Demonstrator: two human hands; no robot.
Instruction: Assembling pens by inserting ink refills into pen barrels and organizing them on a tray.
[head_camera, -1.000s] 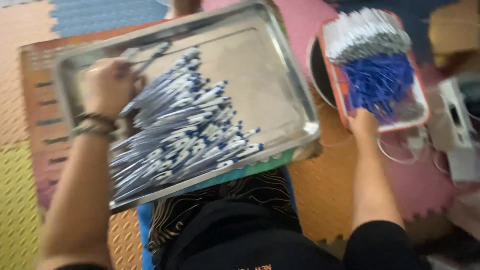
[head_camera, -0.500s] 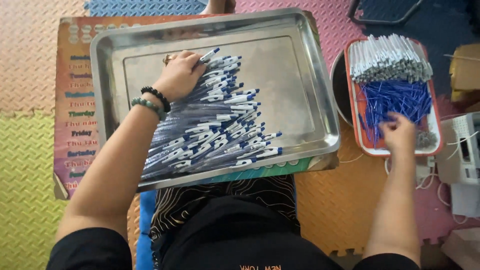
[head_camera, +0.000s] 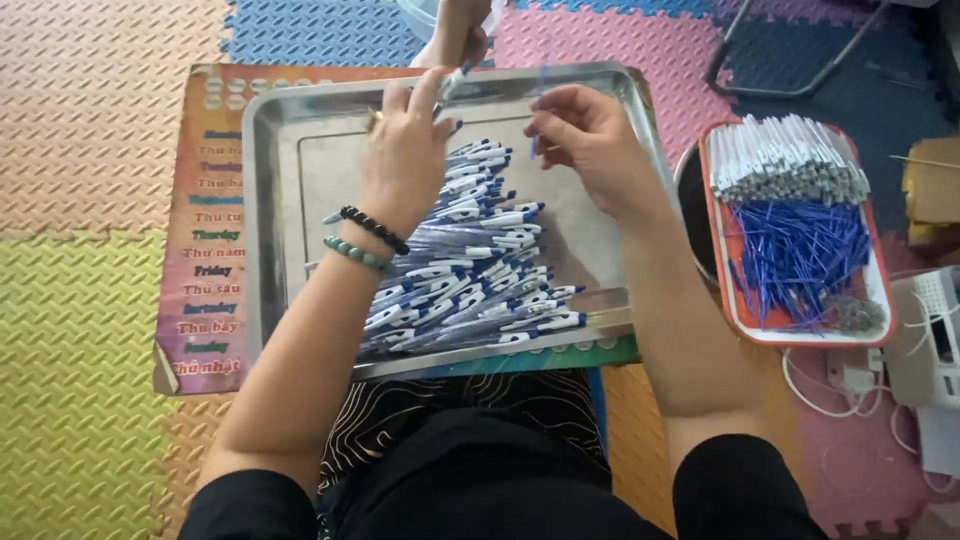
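Pinched in the left hand (head_camera: 405, 150), fingers clamped together: a white pen barrel (head_camera: 452, 82), at about 12 o'clock of the steel tray (head_camera: 290, 200), just over its far rim. Held in the right hand (head_camera: 590, 140), between closed fingertips: a thin blue refill (head_camera: 540, 112), just at 3 o'clock of the barrel, apart from it.

Probably easy to bend or drop such a thin refill if pushed at an angle. Likely also to knock the heap with the left forearm, resting across it, and so to send pens sliding toward the near rim at 6 o'clock. Possibly some danger of tipping too, with the steel tray lying on a lap and a poster (head_camera: 210, 250).

In the steel tray: a heap of pens (head_camera: 470, 270), white with blue ends, from centre to 6 o'clock; bare metal at 9 o'clock.

In the red tray (head_camera: 718, 290), at 3 o'clock: white barrels (head_camera: 790, 160) stacked at the far end, loose refills (head_camera: 800, 250) in the middle, a small grey clump, maybe springs (head_camera: 855, 315), at the near corner.
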